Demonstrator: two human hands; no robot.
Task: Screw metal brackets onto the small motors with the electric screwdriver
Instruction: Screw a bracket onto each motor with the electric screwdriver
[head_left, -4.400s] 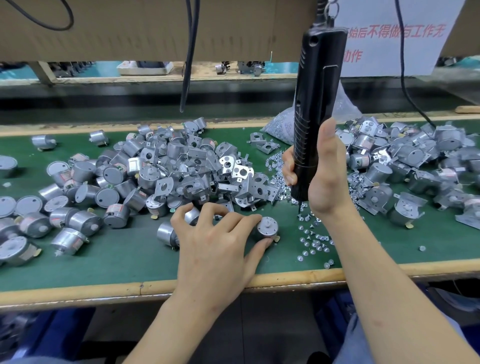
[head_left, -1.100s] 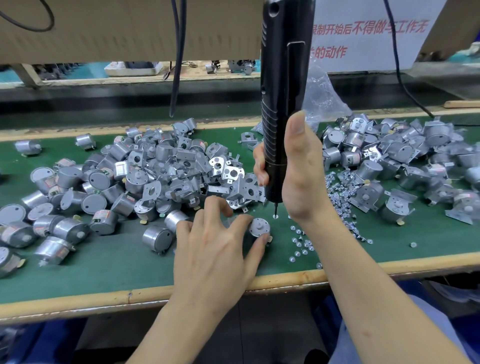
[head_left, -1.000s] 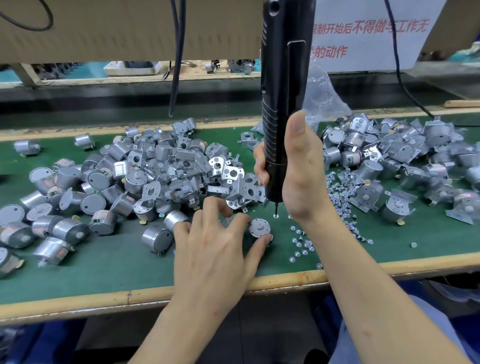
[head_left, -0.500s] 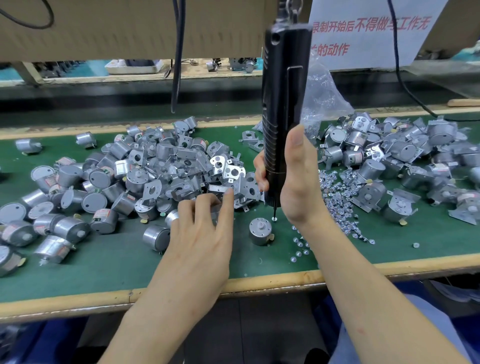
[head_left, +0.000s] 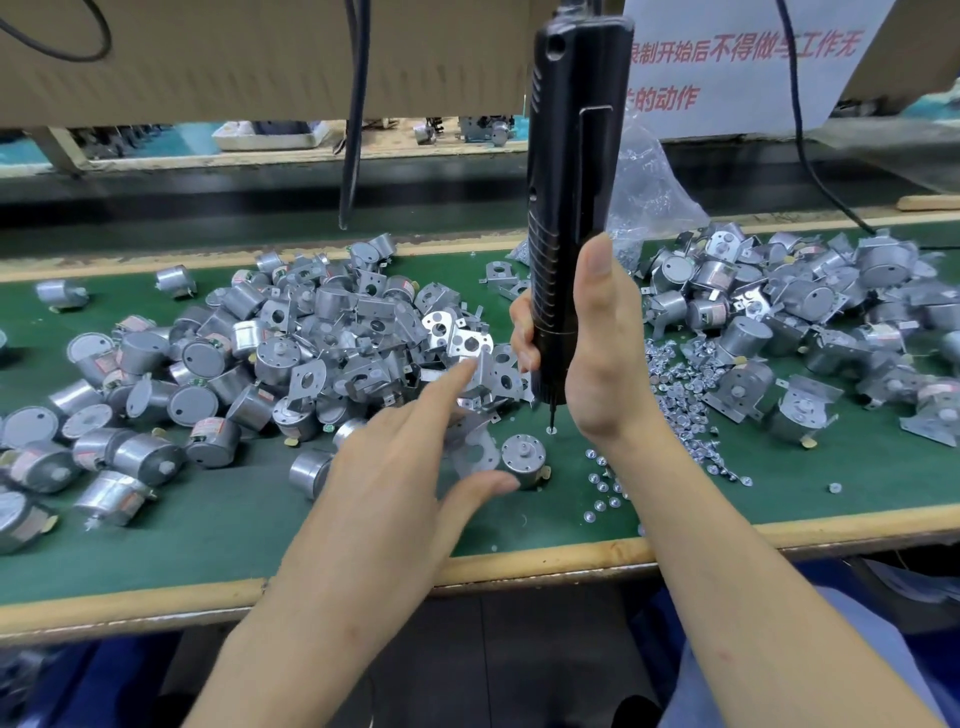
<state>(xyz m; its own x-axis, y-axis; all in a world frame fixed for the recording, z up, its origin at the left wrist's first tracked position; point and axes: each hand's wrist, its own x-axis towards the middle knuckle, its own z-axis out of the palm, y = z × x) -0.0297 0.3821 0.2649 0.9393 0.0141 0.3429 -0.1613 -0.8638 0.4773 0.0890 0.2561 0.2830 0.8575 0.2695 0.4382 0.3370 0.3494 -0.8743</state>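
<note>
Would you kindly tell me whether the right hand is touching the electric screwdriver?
Touching. The head view shows the right hand wrapped around the lower body of the electric screwdriver, thumb up its front, fingertips curled round its left side.

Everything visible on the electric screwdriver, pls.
The electric screwdriver is a long black plastic-looking barrel, held upright. It has a ribbed lower grip, a raised lever strip down the front and a small hole near the top, where the frame cuts it off. The right hand grips its lower part, thumb straight up the side, fingers curled round the far side. A thin dark bit sticks out below with a screw at its tip, down at the green mat beside an upright motor.
</note>
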